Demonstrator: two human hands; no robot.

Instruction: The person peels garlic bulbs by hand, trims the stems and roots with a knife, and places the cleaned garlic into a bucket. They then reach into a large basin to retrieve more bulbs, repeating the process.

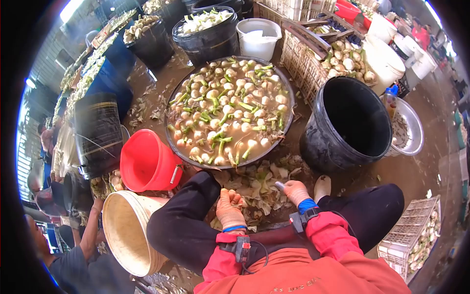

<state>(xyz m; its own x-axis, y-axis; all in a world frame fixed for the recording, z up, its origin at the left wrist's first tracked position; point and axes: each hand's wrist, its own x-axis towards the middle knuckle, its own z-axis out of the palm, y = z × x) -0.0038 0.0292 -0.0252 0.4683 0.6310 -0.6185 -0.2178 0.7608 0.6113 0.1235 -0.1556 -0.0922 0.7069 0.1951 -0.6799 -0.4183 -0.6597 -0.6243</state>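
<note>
Left hand: my left hand (230, 208) is curled with the fingers folded in, over the heap of pale green peelings (257, 188) between my knees — whether it has hold of anything I cannot tell.
Right hand: my right hand (295, 191) is closed around a small knife with a grey handle (280, 185), whose end sticks out towards the left hand.
Peelings: they lie on the wet ground just in front of both hands, touching the near rim of the pan.
Pan: the wide round metal pan (289, 117) of muddy water sits straight ahead, full of floating white bulbs with green stalks (227, 115).
Left of me: a tipped red plastic bucket (147, 161) and a cream plastic bucket (128, 232) on its side — both near my left knee.
Right of me: a big black plastic tub (347, 125), beside the pan.
</note>
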